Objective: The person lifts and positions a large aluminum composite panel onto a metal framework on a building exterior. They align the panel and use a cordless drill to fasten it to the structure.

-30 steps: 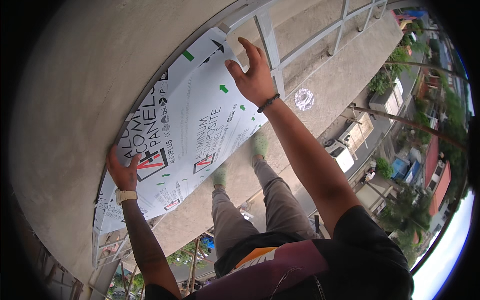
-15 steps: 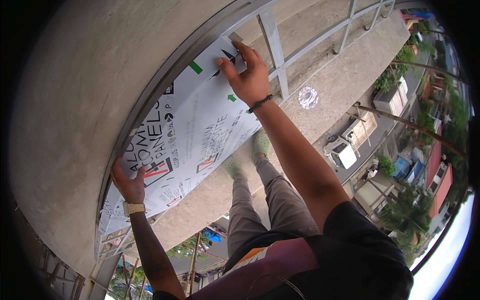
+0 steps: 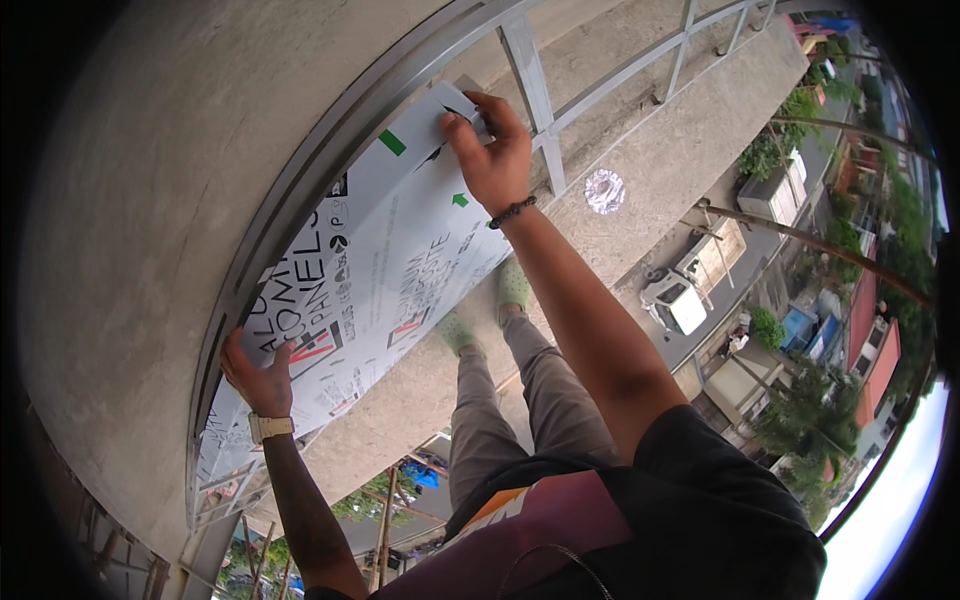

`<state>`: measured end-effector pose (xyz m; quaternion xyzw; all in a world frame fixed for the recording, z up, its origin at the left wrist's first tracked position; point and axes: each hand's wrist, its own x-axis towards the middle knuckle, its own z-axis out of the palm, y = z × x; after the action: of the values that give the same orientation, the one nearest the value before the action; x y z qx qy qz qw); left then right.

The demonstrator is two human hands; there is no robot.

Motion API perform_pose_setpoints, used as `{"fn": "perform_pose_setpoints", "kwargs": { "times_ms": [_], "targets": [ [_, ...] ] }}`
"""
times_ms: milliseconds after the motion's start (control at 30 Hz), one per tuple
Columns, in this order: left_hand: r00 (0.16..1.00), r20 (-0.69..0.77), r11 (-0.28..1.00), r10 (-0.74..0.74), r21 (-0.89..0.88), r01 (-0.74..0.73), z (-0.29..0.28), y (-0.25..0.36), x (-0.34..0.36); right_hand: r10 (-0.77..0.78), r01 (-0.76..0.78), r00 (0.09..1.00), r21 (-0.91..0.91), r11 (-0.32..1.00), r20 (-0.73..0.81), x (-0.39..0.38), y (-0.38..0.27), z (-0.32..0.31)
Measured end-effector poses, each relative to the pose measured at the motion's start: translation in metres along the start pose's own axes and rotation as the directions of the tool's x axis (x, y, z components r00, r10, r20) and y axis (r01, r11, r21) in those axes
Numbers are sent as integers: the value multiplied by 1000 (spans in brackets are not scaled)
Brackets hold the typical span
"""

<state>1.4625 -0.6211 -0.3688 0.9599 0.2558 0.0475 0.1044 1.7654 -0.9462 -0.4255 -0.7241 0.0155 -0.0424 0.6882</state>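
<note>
- The person's left hand, with a pale watch at its wrist, is on the panel's upper-left long edge, toward its lower end; fingers curl over that edge and the thumb lies on the printed face, so the panel is held between them.
- The right hand, with a dark beaded bracelet, is at the panel's upper end; its thumb rests on the face and its fingers bend over the end edge, gripping that corner in a narrow hold.
- The panel, pale with black lettering, a red mark and green arrows, slants beneath both hands, its upper-left edge running along the rail of a grey metal frame.
- Past the panel's upper end, the frame's bars leave openings through which concrete shows.
- Two green perforated shoes are just beside the panel's lower-right edge, on a concrete ledge.
- Right of the panel's upper end, on that ledge, lies a silver foil-like disc.
- Left of the panel spreads a concrete wall.
- Far right of the panel, beyond the ledge's outer edge, a white truck has an open bed; its contents are too small to tell.
</note>
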Motion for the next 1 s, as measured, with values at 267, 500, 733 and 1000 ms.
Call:
{"fn": "perform_pose_setpoints", "kwargs": {
  "times_ms": [267, 500, 733, 1000],
  "targets": [
    [1000, -5, 999, -24, -29, 24, -2, 1, -2, 47, -48, 998, -8, 999, -42, 1, 3, 4],
    [1000, -9, 1000, 14, 28, -13, -5, 8, 0, 31, -29, 999, 62, 998, -21, -1, 0, 1],
    [1000, 26, 999, -14, 40, 13, -8, 11, 0, 45, -44, 999, 42, 998, -19, 1, -8, 0],
    [996, 48, 997, -81, 2, 81, -14, 16, 2, -44, 44, 999, 2, 999, 5, -3, 2, 6]
  ]
}}
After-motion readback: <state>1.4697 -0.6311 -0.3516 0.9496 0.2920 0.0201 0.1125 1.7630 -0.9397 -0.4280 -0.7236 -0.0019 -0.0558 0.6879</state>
